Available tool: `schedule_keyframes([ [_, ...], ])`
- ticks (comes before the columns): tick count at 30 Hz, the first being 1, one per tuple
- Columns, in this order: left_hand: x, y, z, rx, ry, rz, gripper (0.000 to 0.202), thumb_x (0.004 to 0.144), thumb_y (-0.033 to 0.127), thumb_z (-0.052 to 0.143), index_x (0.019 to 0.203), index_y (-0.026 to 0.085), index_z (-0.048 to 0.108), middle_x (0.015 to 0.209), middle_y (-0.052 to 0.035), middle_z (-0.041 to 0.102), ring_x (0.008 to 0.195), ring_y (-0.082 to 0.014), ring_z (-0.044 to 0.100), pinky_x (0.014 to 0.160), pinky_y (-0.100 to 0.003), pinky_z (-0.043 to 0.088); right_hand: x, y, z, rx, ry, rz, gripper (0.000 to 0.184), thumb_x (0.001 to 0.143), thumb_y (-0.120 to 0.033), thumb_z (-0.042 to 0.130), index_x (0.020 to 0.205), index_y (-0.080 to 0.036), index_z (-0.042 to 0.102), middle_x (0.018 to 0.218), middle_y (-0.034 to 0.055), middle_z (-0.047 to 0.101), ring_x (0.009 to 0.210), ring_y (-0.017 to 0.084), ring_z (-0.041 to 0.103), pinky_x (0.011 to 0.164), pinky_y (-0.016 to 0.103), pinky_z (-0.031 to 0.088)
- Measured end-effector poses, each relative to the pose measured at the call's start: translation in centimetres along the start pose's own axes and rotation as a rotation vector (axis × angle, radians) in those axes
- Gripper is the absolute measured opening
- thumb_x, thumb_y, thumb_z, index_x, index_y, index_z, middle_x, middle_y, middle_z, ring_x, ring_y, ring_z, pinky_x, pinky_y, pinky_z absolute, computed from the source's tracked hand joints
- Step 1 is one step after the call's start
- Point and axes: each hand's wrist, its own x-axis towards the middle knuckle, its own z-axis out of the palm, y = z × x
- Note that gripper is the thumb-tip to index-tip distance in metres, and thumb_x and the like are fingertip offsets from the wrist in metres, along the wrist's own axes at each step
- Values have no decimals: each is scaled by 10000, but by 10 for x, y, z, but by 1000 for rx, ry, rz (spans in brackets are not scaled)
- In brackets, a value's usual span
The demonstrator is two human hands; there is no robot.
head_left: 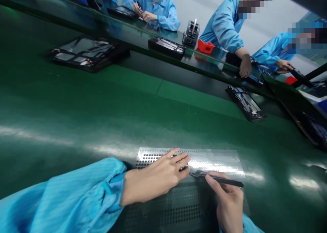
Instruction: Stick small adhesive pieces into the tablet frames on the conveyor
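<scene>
My left hand [158, 177] lies flat with fingers stretched out on a shiny sheet [217, 160] covered in rows of small dark squares, pressing it down on the green belt. A ring is on one finger. My right hand [228, 202] is closed in a pinch grip on black tweezers [219, 179], whose tip points left and meets the sheet just below my left fingertips. Both arms wear light blue sleeves.
The green conveyor belt [102, 100] carries black open device trays: one at far left [87, 52], one in the middle [166, 46], one at right [246, 103]. A tape dispenser [191, 32] and a red bin [205, 46] stand beyond. Several people in blue coats work across the belt.
</scene>
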Motion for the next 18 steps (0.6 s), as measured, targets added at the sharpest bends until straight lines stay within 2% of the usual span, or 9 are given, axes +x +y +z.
schedule_keyframes([
  [6,-2,-2,7,-4,49,21,429,758,101,558,1183,117,502,1337,-160,441,1270,-256,379,1086,-447,250,0,-5,4,-4,-5,-11,167,651,-347,726,673,-182,720,710,37,686,638,162,621,598,234,491],
  [13,-6,-8,23,50,104,27,502,735,16,474,1220,145,477,1377,-120,400,1304,-231,325,1098,-435,217,-1,-9,16,44,22,-8,151,666,-344,704,640,-195,705,653,5,659,634,136,603,620,219,472],
  [18,3,-10,19,47,5,16,421,769,127,529,1189,104,525,1306,-167,470,1230,-297,425,1037,-496,309,1,-9,19,116,22,44,176,638,-344,721,618,-170,703,599,15,636,570,125,572,546,216,439],
])
